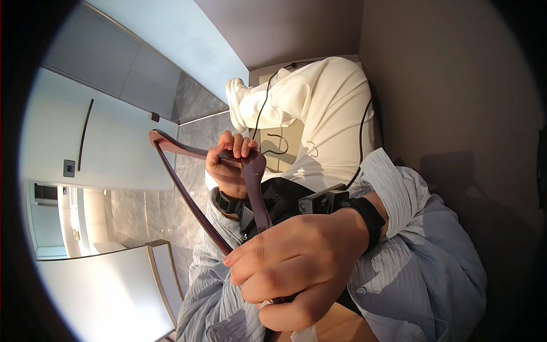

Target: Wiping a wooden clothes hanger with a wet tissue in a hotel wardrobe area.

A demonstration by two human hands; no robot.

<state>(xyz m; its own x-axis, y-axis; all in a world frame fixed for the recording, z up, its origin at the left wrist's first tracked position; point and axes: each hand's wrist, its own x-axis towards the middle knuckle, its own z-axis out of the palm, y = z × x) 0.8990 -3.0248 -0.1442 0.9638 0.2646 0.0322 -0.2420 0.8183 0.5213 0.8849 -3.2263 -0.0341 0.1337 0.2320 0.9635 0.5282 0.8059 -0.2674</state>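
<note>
A dark red-brown clothes hanger (pixel 194 203) with a straight lower bar is held slanting across my lap. My left hand (pixel 230 164) wraps its fingers over one shoulder of the hanger, close to the neck. From the neck, the thin metal hook (pixel 284 147) points away over the bench. Nearest the camera, my right hand (pixel 295 269) closes around the opposite end, where the bar and the other shoulder meet; that end is hidden by the fingers. A pale scrap, too covered to identify, shows under the right fingers. Each wrist wears a black strap, and a small boxy device (pixel 322 203) sits by the right one.
My legs in white trousers (pixel 329 107) rest on a beige bench (pixel 284 164). A black cable (pixel 364 128) runs along them. Brown panels (pixel 427 85) close in the right and top. Leftward are grey tiled floor (pixel 190 171) and a white door (pixel 124 145) with a dark handle.
</note>
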